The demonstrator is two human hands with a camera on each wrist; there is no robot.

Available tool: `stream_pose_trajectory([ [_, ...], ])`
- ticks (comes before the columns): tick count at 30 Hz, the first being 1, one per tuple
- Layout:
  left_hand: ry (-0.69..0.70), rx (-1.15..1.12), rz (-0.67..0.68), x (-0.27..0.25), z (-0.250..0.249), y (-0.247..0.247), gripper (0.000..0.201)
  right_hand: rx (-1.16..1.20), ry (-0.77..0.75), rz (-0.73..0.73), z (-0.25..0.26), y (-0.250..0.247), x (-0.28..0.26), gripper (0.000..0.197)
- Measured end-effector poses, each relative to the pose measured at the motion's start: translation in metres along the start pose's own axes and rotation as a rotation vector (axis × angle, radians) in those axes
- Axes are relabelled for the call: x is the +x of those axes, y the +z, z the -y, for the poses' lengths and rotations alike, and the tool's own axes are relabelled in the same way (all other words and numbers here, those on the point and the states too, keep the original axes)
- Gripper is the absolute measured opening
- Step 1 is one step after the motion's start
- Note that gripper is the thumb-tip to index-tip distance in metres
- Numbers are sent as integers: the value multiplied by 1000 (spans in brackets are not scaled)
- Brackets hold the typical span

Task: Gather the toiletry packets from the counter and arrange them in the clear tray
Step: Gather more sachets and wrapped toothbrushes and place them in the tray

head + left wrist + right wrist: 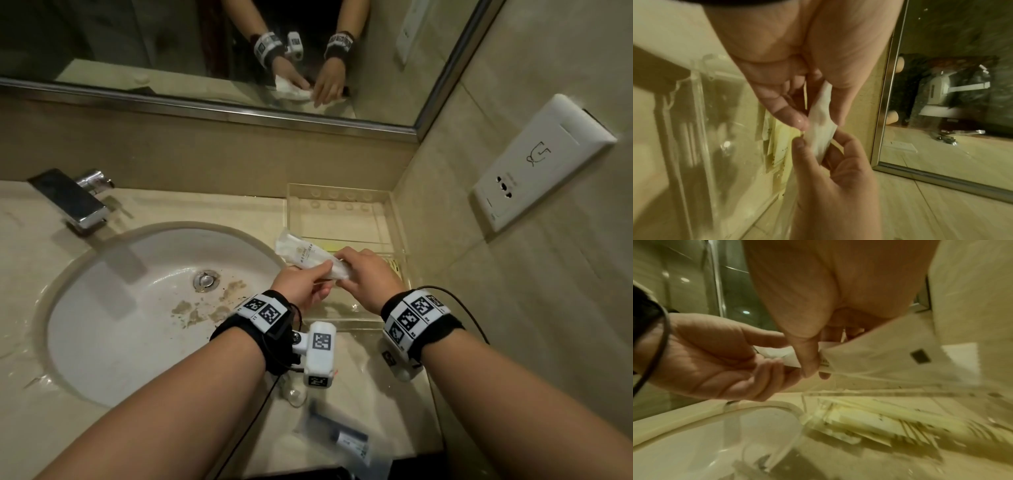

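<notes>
Both hands grip one long white paper toiletry packet (310,257): left hand (303,286) pinching its near end, right hand (368,274) closed over the other. Packet is held above the clear acrylic tray (399,219) on the beige stone surface (376,404). Recommend lowering it flat, aligned beside the pale packets (869,421) already inside.

White packet (301,255) held tilted above clear tray (397,219).

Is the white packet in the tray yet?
Not yet. Both the left hand and right hand hold the white packet above the tray.
</notes>
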State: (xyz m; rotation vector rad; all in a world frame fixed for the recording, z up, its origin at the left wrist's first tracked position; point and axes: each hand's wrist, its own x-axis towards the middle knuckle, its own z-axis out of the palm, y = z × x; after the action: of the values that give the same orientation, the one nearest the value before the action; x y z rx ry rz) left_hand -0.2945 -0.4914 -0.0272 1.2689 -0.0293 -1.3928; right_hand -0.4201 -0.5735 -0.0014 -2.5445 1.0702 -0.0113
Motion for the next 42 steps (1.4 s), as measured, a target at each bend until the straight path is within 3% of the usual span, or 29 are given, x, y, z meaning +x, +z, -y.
stream_pose_trajectory([
  [5,78,177,-115,6,-8,-31,17,-129,55,146,-28,7,4,39],
  [9,163,451,-184,6,-12,-42,16,-227,37,265,-40,8,8,32],
  [15,217,918,-163,7,1,-44,4,-370,7,430,-42,13,15,43],
  [18,250,1127,-115,7,8,-44,14,-373,-12,443,-46,21,15,42],
  [24,378,1408,-46,6,8,-39,21,-62,47,501,-52,22,15,37],
  [29,499,1735,18,5,13,-33,27,-3,45,403,-51,24,18,6],
  [31,500,1847,47,4,17,-30,29,8,76,362,-52,30,18,5],
  [35,508,1913,68,3,23,-28,35,16,111,318,-52,36,21,13],
  [42,618,1882,74,3,25,-28,48,-123,75,397,-49,35,28,16],
])
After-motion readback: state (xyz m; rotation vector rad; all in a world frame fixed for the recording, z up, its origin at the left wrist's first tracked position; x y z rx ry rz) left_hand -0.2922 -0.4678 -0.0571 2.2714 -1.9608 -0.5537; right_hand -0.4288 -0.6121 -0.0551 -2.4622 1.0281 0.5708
